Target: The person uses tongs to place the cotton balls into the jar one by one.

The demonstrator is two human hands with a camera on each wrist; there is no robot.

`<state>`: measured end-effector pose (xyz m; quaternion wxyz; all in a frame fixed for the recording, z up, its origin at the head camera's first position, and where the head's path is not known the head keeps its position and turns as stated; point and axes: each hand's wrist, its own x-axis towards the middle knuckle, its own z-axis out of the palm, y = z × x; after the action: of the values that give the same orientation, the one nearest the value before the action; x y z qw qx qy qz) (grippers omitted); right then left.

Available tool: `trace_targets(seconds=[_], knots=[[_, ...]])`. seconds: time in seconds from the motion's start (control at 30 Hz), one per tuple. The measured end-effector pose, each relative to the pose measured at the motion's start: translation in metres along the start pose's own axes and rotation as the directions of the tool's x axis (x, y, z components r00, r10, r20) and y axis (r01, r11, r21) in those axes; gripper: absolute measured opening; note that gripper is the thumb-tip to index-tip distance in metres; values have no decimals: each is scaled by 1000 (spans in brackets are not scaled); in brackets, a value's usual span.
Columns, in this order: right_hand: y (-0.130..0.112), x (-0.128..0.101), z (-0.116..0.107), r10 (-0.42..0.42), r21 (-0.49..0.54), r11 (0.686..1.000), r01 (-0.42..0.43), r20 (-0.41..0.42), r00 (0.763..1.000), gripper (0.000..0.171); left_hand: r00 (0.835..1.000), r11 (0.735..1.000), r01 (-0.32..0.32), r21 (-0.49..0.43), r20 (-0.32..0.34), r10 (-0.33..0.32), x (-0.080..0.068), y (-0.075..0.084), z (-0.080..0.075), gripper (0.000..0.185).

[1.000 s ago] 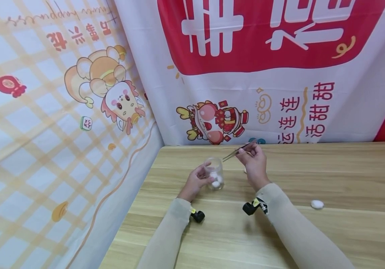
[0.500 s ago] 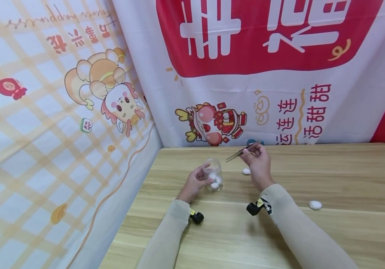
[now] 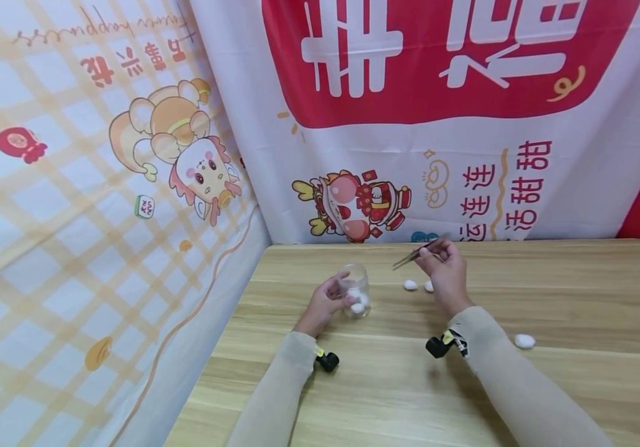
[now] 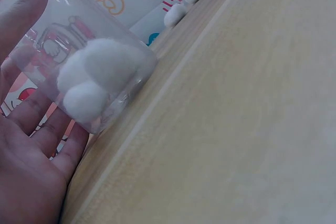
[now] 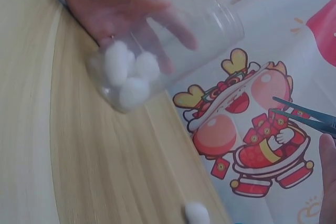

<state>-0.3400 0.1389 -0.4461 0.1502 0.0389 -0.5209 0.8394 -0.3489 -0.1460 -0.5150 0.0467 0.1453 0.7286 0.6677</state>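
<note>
My left hand [image 3: 322, 302] is wrapping its fingers round a clear plastic jar [image 3: 356, 289], keeping it tilted on the desk [image 3: 549, 292] near the back left corner. The jar is smooth, thin-walled and round, with a wide open mouth. Three white cotton balls [image 5: 128, 74] are sitting bunched together at its bottom, soft and fuzzy, pressed against one another and against the jar's wall.

My right hand [image 3: 447, 273] is pinching a pair of slim metal tweezers [image 3: 416, 254], holding them raised above the desk to the right of the jar, tips pointing left toward it. In the right wrist view the two thin prongs are standing slightly apart, with nothing between them.

Two more cotton balls [image 3: 410, 285] are lying on the desk just below the tweezers, side by side, one partly hidden behind my right hand. Another loose ball [image 3: 524, 341] is resting well apart, beside my right forearm. The desk is pale wood with a long straight grain. Printed fabric [image 3: 387, 143] with cartoon figures is hanging behind it, slightly wrinkled.
</note>
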Motion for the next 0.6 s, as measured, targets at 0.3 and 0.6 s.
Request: trace_targets(seconds=[0.3,0.6], knots=[[2,7,-16,28,-26,999,-29,-52,998,24,1000,1000,-17,22,-8,17,2,-4,1,66],[1,10,-25,40,-54,998,-43,-61,997,23,999,999,-30,24,-18,30,2,-4,1,64]])
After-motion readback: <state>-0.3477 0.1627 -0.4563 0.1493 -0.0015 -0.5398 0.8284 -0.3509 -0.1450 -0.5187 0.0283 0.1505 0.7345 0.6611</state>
